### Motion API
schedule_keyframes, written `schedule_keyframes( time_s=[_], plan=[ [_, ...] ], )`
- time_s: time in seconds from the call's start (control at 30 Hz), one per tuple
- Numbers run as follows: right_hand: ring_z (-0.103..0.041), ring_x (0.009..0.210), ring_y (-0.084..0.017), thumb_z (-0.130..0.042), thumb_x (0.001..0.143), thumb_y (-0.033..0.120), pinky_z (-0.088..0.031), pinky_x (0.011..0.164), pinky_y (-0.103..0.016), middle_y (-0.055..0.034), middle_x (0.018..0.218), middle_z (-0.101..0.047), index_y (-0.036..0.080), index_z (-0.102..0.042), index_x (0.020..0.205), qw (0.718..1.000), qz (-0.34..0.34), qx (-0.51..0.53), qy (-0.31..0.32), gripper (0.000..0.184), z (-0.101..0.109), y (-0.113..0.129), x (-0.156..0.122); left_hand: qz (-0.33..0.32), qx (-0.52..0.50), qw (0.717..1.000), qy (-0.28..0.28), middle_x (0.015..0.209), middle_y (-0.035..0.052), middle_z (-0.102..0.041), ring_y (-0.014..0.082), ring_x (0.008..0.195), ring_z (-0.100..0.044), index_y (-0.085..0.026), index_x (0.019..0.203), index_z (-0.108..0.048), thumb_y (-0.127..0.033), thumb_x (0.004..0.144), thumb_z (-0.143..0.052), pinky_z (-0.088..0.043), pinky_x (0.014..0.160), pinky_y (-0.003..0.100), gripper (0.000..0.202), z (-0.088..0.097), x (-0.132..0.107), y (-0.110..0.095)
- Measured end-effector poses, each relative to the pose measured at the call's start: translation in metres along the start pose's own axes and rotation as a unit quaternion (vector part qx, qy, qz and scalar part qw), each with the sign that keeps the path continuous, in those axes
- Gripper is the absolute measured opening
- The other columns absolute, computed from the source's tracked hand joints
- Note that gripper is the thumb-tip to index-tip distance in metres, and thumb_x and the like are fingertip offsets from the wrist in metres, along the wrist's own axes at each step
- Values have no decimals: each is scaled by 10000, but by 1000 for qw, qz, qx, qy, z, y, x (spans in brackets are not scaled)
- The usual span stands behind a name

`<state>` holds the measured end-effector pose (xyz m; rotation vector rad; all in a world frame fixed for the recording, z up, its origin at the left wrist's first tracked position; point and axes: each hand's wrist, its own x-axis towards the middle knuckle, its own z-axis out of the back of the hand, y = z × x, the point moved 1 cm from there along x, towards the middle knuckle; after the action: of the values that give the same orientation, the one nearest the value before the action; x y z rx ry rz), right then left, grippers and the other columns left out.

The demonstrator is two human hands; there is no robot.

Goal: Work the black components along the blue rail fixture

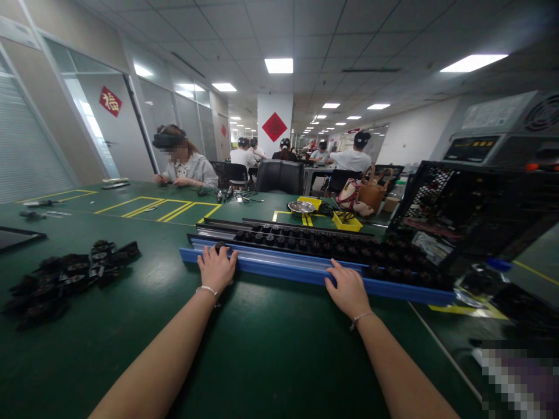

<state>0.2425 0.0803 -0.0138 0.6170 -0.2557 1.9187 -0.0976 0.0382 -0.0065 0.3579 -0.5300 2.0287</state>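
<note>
A long blue rail (271,265) lies across the green table in front of me, with a pale inner channel. My left hand (216,269) is at its left part, fingers curled over the near wall and fingertips closed around a small black part (220,247) in the channel. My right hand (349,289) rests against the rail's near edge further right, with its fingers apart and nothing in them. Beyond the rail's right half, rows of similar black parts (314,240) sit in dark rails; some also fill the blue rail's right end.
A heap of loose black parts (72,273) lies on the left. At right stand a clear bottle with a blue cap (484,279) and an open black computer case (437,203). Behind the rails are a metal bowl (301,207) and yellow trays (347,222). A co-worker (186,160) sits across the table.
</note>
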Motion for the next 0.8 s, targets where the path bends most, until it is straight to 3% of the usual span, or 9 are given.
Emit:
schedule_keyframes(
  time_s=[0.3,0.8],
  plan=[
    [-554,1074,-224,-427,853,374,-335,985,-428,-77,1295,-551,208,-633,939,1000,-3,0,5,278,-2,-1,0,13,-3,1000,11,1319,168,-480,361,1313,-295,-205,1181,-576,-497,887,-321,-268,1029,537,486,2,9,17],
    [-567,1051,-222,-443,846,353,-346,982,-439,-77,1282,-563,210,-634,919,1000,-1,0,-1,250,-3,-1,1,39,6,999,17,1309,162,-487,387,1302,-290,-211,1171,-589,-498,881,-328,-273,1020,535,485,2,23,39]
  ],
)
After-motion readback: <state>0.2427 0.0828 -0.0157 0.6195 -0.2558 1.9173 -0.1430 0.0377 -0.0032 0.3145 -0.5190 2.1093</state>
